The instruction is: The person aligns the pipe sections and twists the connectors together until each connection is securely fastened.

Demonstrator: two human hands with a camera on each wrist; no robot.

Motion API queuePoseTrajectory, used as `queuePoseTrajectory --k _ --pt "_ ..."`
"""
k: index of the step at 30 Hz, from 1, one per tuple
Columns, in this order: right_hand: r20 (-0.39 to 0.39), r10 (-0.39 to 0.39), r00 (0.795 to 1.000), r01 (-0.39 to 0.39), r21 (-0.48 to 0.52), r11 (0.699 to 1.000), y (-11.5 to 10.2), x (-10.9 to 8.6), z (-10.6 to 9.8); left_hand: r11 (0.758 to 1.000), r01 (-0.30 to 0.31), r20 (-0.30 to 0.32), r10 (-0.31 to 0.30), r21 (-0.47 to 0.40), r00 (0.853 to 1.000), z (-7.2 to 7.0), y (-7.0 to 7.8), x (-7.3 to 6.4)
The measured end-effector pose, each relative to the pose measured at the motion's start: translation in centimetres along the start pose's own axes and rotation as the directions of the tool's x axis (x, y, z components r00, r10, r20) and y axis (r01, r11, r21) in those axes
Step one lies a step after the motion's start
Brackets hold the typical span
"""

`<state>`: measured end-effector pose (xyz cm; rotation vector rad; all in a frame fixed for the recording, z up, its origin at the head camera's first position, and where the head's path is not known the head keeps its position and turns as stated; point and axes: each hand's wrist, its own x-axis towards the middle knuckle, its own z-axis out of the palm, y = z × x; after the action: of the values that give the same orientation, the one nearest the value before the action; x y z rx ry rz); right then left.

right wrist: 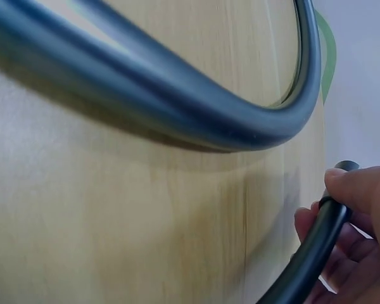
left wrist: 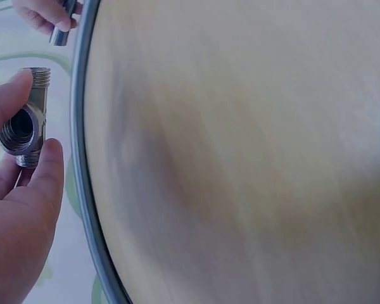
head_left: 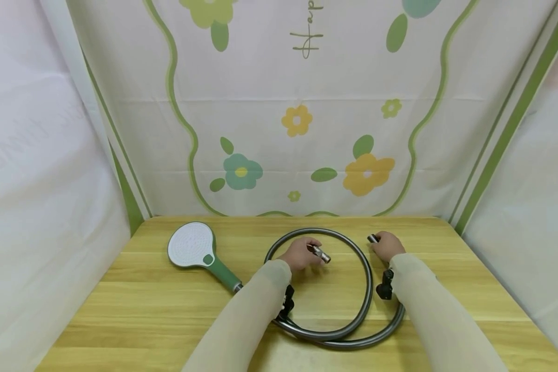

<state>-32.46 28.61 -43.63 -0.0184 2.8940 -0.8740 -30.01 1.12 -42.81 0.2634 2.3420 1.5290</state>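
Note:
My left hand (head_left: 300, 252) pinches a silvery metal tee fitting (left wrist: 37, 117) between thumb and fingers, above the table inside the hose's loop. In the left wrist view its threaded ends and a round side opening show. My right hand (head_left: 388, 246) grips one end of a dark grey shower hose (head_left: 369, 289), thumb on the metal connector (right wrist: 348, 166) at its tip. The connector points toward the fitting, a short distance away. To the left lies a green hand shower (head_left: 224, 274) with a white spray face, joined to the hose's other end, which passes behind my left sleeve.
The hose loops over the wooden table (head_left: 135, 310) and crosses itself near the front. A flowered cloth (head_left: 269, 129) hangs behind the table, with white cloth walls on both sides. Each wrist carries a small black camera (head_left: 385, 284).

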Motion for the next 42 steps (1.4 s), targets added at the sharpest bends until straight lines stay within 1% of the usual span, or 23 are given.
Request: queuePoseTrajectory --k 6,8,13,16,21,26,29,34,39,42 --pt "-0.029 -0.019 0.999 0.019 0.015 1.0 0.2 -0.3 -0.3 0.993 -0.02 0.002 0.02 -0.112 1.0 -0.2 0.7 -0.6" --pt "-0.039 -0.031 0.999 0.031 0.017 0.999 0.3 -0.2 -0.4 0.991 -0.013 0.007 0.014 -0.131 1.0 -0.3 1.0 -0.7" --pt "-0.047 -0.045 0.998 0.047 0.04 0.998 0.2 -0.2 -0.6 0.992 -0.028 0.003 0.029 -0.125 1.0 -0.8 1.5 -1.1" --pt "-0.055 -0.059 0.997 0.063 0.063 0.996 -0.1 -0.4 -0.7 0.985 -0.035 -0.002 0.035 -0.171 0.999 -1.1 1.7 -1.4" --pt "-0.072 -0.1 0.992 0.106 0.08 0.991 -0.6 -0.9 -0.9 0.968 -0.029 0.002 0.031 -0.25 1.0 -1.6 1.8 -1.7" --pt "-0.075 -0.127 0.989 0.134 0.105 0.985 -1.1 -1.5 -1.0 0.961 -0.018 0.02 0.024 -0.277 1.0 -2.0 1.8 -2.0" --pt "-0.075 -0.136 0.988 0.144 0.116 0.983 -1.6 -1.8 -1.0 0.966 -0.012 0.03 0.02 -0.26 0.999 -2.2 1.7 -2.2" --pt "-0.079 -0.152 0.985 0.16 0.103 0.982 -2.6 -2.6 -0.9 0.97 -0.002 0.035 0.011 -0.245 0.999 -2.2 1.7 -2.3" --pt "-0.081 -0.162 0.984 0.169 0.1 0.98 -3.4 -3.2 -0.9 0.957 0.0 0.035 0.011 -0.291 0.999 -2.2 1.9 -2.5" --pt "-0.085 -0.17 0.982 0.179 0.111 0.978 -3.6 -3.4 -0.9 0.942 -0.004 0.018 0.011 -0.335 1.0 -2.1 2.0 -2.7"
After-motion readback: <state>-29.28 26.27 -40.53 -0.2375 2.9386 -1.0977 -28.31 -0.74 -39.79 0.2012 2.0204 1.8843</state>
